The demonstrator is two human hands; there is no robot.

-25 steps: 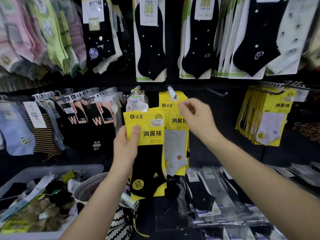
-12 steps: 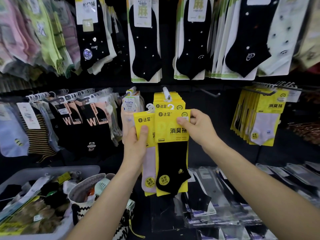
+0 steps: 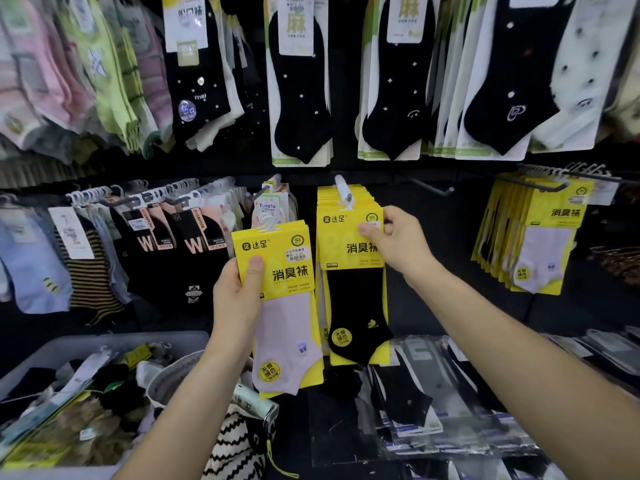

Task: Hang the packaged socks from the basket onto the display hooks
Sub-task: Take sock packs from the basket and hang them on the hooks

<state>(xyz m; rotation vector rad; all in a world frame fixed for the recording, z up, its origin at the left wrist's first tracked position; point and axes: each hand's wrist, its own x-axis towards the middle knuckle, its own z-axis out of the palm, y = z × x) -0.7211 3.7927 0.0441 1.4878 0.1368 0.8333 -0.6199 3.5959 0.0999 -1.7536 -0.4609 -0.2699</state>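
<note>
2 grips: pink pkg [image 3: 289,306] L [image 3: 235,296], black pkg [image 3: 355,306] R [image 3: 398,244].

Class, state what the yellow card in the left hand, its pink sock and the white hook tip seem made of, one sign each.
Card: probably printed cardboard, slightly glossy; flat, with crisp edges. Pink sock: matte knit fabric, soft-looking; fibre unclear. Hook tip: likely smooth white plastic, faintly shiny.
</note>
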